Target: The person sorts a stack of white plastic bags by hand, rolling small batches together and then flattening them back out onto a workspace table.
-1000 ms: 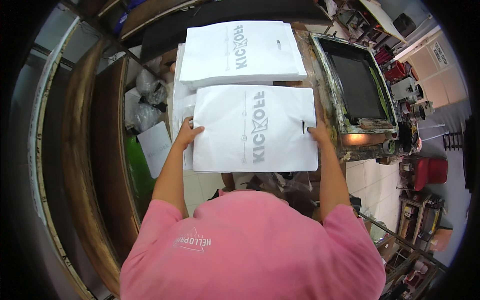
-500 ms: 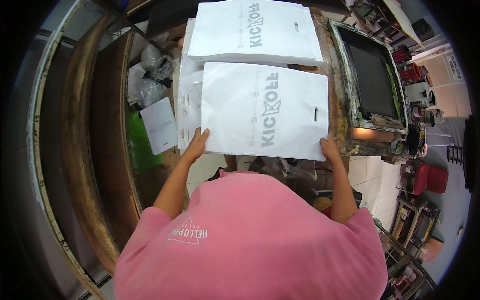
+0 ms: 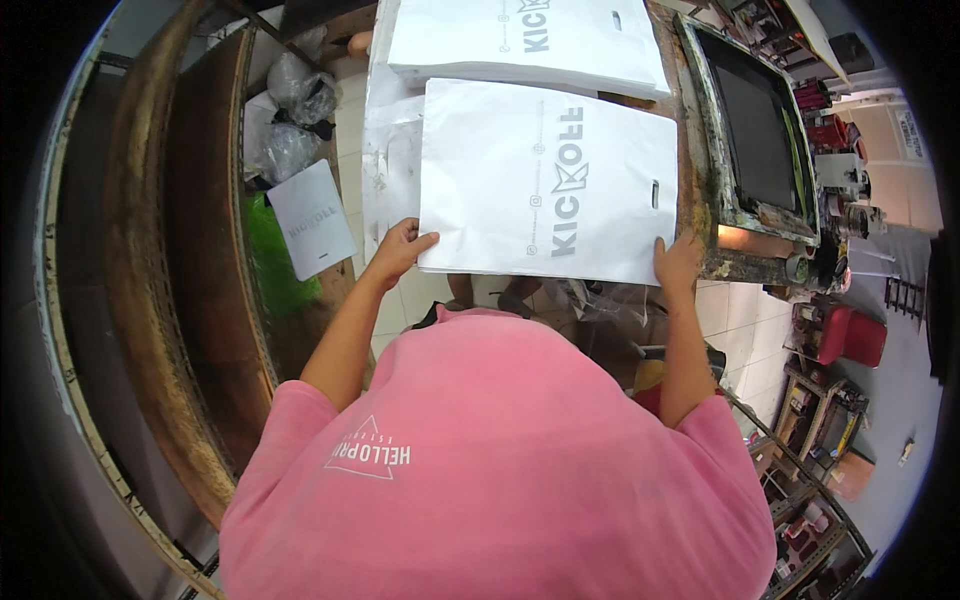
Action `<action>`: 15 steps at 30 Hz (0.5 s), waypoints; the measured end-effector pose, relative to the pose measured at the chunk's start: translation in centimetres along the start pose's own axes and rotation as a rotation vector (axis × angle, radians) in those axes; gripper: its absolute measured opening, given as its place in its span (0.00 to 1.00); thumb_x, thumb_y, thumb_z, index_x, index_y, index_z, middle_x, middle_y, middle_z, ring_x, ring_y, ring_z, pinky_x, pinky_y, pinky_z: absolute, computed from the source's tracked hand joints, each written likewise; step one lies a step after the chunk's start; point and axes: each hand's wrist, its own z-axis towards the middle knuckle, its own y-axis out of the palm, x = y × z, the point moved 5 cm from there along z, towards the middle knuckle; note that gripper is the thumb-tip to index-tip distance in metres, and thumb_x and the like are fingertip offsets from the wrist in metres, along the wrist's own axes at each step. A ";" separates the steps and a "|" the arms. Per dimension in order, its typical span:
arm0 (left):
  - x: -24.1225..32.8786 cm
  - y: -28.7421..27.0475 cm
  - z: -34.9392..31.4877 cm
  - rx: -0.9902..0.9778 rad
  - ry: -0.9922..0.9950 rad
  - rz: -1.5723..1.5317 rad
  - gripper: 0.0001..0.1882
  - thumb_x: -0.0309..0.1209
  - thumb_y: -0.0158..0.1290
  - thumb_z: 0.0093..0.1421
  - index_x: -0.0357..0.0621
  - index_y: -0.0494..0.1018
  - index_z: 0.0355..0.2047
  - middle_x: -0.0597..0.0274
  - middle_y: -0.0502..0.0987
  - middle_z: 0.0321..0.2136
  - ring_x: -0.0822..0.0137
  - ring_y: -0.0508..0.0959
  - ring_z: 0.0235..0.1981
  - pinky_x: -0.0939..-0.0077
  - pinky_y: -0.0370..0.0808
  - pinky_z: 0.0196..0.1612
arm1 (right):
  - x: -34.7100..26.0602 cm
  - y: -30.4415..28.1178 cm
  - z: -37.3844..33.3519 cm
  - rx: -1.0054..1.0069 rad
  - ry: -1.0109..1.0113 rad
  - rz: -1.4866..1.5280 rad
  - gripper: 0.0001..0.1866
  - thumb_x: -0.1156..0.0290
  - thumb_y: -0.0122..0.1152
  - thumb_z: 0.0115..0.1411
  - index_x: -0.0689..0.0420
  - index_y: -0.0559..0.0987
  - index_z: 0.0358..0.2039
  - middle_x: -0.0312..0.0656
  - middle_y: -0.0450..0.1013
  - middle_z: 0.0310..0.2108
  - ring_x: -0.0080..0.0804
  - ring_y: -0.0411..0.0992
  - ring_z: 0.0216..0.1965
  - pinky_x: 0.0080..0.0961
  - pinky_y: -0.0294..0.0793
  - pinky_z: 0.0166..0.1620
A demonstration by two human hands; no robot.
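A white flat carrier bag point(image 3: 490, 180) with grey print and a punched handle slot lies at the near edge of the table, on what look like more bags beneath it. My left hand point(image 3: 400, 250) is at its near left corner, thumb over the edge and fingers curled at the side. At the near right corner, my right hand point(image 3: 680, 262) has its thumb on the bag and its fingers along the right edge. Both hands look closed on the corners; the fingers' undersides are hidden. Just behind lies a thick stack of matching bags point(image 3: 450, 35).
A framed printing screen point(image 3: 755, 130) rests on the table's right side. To the left are a loose printed bag point(image 3: 312, 220), a green plastic sheet point(image 3: 275, 255) and clear plastic bundles point(image 3: 300, 90). A red chair point(image 3: 850, 333) stands at right, beyond the tiled floor.
The view has shifted, so the table sits higher in the picture. The front bag lies slightly further right against the stack. My left fingers have curled more at the corner.
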 end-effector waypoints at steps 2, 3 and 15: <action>-0.6 0.3 -0.4 0.005 -0.104 -0.125 0.26 0.41 0.58 0.69 0.29 0.70 0.55 0.55 0.81 0.43 0.70 0.80 0.40 0.74 0.77 0.47 | -7.8 -3.5 -3.2 0.161 -0.270 0.062 0.35 0.58 0.72 0.57 0.60 0.71 0.60 0.59 0.72 0.56 0.57 0.68 0.59 0.49 0.67 0.61; -0.6 0.4 -0.7 0.003 -0.156 -0.180 0.26 0.42 0.58 0.69 0.29 0.70 0.55 0.55 0.81 0.42 0.70 0.80 0.39 0.74 0.77 0.46 | -11.7 -4.4 -5.3 0.167 -0.456 0.274 0.37 0.57 0.77 0.54 0.59 0.72 0.60 0.57 0.72 0.56 0.55 0.68 0.59 0.48 0.67 0.61; 0.2 -0.4 -0.1 -0.062 -0.034 0.216 0.29 0.45 0.61 0.66 0.26 0.70 0.48 0.53 0.76 0.36 0.67 0.78 0.34 0.72 0.79 0.31 | -33.0 1.5 -14.9 -0.250 -1.022 0.222 0.24 0.57 0.78 0.47 0.52 0.75 0.38 0.37 0.73 0.34 0.38 0.72 0.38 0.37 0.64 0.44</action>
